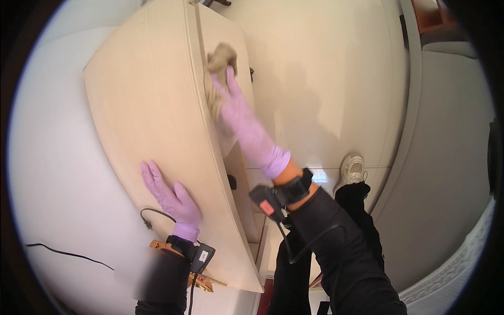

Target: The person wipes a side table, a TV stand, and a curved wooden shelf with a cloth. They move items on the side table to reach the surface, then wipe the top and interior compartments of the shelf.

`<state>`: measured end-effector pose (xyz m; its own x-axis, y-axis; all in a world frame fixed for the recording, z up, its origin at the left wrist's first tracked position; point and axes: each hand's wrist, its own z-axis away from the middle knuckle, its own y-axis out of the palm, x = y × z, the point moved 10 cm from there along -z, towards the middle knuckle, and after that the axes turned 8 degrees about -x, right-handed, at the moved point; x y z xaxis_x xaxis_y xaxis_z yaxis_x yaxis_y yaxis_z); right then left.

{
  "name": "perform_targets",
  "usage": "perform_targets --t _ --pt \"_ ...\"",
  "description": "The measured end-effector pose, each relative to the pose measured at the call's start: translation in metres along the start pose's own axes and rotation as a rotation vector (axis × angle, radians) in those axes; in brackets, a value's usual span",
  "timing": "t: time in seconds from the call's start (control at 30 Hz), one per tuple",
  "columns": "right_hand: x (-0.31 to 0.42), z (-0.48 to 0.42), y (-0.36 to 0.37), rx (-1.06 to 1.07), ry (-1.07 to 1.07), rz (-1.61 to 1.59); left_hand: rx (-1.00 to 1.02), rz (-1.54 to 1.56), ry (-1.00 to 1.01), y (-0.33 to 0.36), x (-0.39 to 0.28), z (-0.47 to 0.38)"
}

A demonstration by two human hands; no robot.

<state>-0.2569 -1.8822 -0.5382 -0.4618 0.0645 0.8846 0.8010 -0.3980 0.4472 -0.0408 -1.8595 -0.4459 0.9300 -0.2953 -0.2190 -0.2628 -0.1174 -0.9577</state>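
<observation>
My left hand (173, 202), in a pink-purple glove, lies flat on the pale wood-grain top (145, 106) of a piece of furniture and holds nothing. My right hand (240, 114), gloved alike and blurred, reaches over the top's long edge. It grips a bunched beige-brown cloth (222, 59) against a lower pale wooden surface (226, 29). Part of the cloth hangs along the edge, and the palm side of this hand is hidden. Black devices are strapped to both wrists.
A black cable with a plug (147, 224) lies by my left hand. Another cable (69, 252) runs across the white surface at left. Glossy floor tiles (315, 78) lie to the right, with my shoe (352, 169) on them. A grey upholstered piece (437, 157) borders the floor.
</observation>
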Motion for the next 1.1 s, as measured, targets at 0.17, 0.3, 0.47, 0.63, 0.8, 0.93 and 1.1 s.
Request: perform_targets --t 0.17,0.3,0.47,0.63,0.8,0.93,1.1 --pt "0.000 0.003 -0.004 0.060 -0.052 0.120 0.027 -0.017 -0.008 -0.001 -0.001 -0.001" --pt "-0.008 0.068 0.012 0.104 0.153 0.082 0.017 -0.038 0.008 -0.003 -0.004 -0.005" --pt "-0.006 0.008 0.007 0.151 0.038 0.327 0.038 -0.023 -0.030 -0.002 -0.002 -0.005" --pt "-0.013 -0.103 -0.004 0.093 -0.077 0.228 0.054 -0.028 -0.053 -0.002 0.005 -0.001" --pt "-0.109 -0.120 -0.045 0.004 0.105 0.280 0.039 -0.003 -0.053 0.000 0.008 -0.001" --pt "-0.164 -0.035 -0.062 -0.129 0.359 0.177 0.043 0.014 -0.055 0.000 0.005 -0.002" --pt "-0.085 0.000 -0.025 0.019 0.195 0.226 0.062 0.000 -0.043 0.000 0.003 -0.005"
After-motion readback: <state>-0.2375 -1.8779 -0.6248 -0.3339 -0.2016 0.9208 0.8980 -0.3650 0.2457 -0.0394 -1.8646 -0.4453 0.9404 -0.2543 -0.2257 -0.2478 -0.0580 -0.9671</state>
